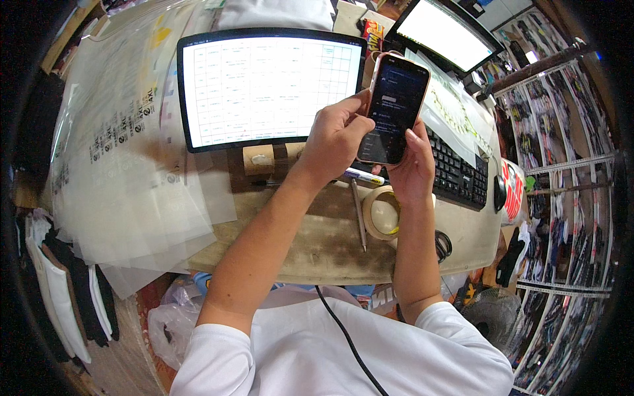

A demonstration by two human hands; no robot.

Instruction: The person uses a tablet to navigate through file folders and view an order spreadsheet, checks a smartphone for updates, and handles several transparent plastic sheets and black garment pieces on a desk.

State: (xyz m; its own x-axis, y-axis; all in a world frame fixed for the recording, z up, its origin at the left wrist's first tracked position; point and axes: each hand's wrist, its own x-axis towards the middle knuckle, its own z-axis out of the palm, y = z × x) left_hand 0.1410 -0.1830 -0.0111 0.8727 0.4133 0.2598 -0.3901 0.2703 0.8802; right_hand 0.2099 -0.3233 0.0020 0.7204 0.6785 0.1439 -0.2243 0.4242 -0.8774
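Both forearms rise from the lower edge toward the phone (394,109), bare below short white sleeves. The left hand (335,140) sits left of the phone, fingers curled against its left edge, thumb at its side. The right hand (411,168) cups the phone from below and right, its thumb lying on the lower right edge. The 2 wrists are near each other beneath the phone.

phone (395,109) held up in both hands | left hand (333,142), right hand (409,168) | tape roll (382,212), pencil (358,214), keyboard (456,171) seen beneath
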